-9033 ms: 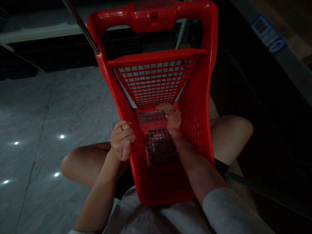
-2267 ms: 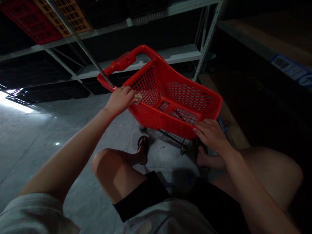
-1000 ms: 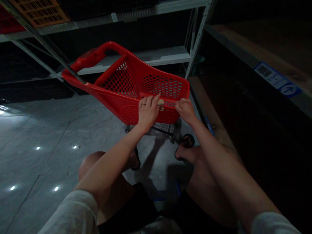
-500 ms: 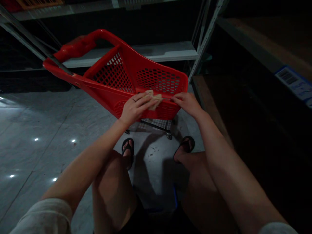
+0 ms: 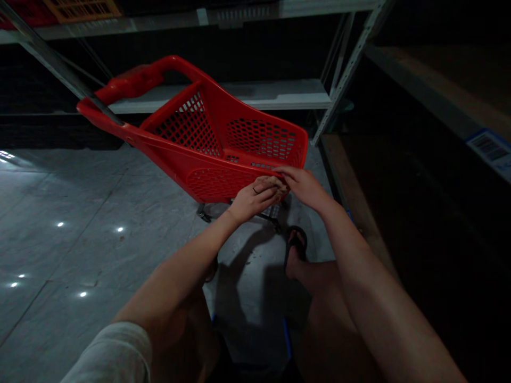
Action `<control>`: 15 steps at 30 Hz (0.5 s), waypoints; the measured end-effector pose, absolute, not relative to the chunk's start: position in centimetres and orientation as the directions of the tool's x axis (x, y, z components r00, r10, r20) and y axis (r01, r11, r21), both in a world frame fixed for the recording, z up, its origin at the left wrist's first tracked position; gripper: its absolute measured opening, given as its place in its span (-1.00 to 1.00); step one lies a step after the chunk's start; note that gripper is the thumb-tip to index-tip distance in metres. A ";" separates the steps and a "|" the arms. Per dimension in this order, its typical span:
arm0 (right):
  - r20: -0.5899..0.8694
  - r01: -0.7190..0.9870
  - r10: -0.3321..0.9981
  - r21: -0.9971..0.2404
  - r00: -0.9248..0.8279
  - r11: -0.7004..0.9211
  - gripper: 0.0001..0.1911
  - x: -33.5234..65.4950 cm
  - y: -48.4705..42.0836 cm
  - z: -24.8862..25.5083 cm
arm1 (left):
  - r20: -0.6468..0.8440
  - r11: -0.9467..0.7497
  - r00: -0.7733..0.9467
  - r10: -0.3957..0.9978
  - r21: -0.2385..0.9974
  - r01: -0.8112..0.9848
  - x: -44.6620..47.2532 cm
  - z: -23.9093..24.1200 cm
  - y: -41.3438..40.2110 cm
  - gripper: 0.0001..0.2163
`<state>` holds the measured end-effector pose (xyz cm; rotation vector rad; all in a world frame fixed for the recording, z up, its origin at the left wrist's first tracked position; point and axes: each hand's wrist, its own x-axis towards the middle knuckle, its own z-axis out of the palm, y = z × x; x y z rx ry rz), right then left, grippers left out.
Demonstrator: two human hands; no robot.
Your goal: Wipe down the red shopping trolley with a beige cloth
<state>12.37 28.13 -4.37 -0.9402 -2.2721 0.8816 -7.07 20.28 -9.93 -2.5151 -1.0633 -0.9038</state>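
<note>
A red plastic shopping cart (image 5: 159, 149) with perforated walls stands in front of me, its handle to the upper left. My left hand (image 5: 255, 201), a ring on one finger, presses a crumpled tan cloth (image 5: 275, 183) against the outside of the cart's near wall, close to its front corner. My right hand (image 5: 301, 183) grips the cart's top rim at that same corner, fingers curled over the edge. The two hands are close together. Part of the cloth is hidden under my left fingers.
Behind the cart runs a metal shelf rack (image 5: 279, 96) with an orange crate (image 5: 82, 9) at the upper left. On the right is a dark shelf with a barcode label (image 5: 491, 151). My sandalled foot (image 5: 295, 247) rests on the grey tiled floor (image 5: 80, 250) beneath the cart's front.
My left hand and the cloth have moved from the near wall's top rim down and right onto its outer face. My right hand stays at the corner, slightly lower in view.
</note>
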 end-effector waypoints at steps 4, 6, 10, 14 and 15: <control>0.209 0.390 0.756 -0.753 -0.621 0.529 -0.57 12.7 28.3 -4.3 | 0.563 -0.775 0.692 0.453 -0.136 0.618 -9.1 -8.2 20.4 -0.79; 0.198 0.364 0.750 -0.779 -0.631 0.511 -0.55 12.6 28.3 -4.1 | 0.625 -0.708 0.611 0.487 -0.128 0.695 -8.8 -7.7 20.6 -0.74; 0.156 0.385 0.776 -0.799 -0.611 0.463 -0.57 12.5 28.4 -3.8 | 0.534 -0.628 0.553 0.640 -0.053 0.777 -6.4 -9.9 21.3 -0.72; 0.145 0.418 0.804 -0.793 -0.577 0.443 -0.59 12.5 28.5 -3.8 | 0.244 -0.733 0.749 0.616 -0.169 0.659 -5.5 -13.7 21.6 -0.72; 0.145 0.416 0.803 -0.794 -0.578 0.443 -0.60 12.6 28.5 -3.8 | 0.222 -0.749 0.767 0.602 -0.177 0.639 -5.6 -14.1 21.6 -0.75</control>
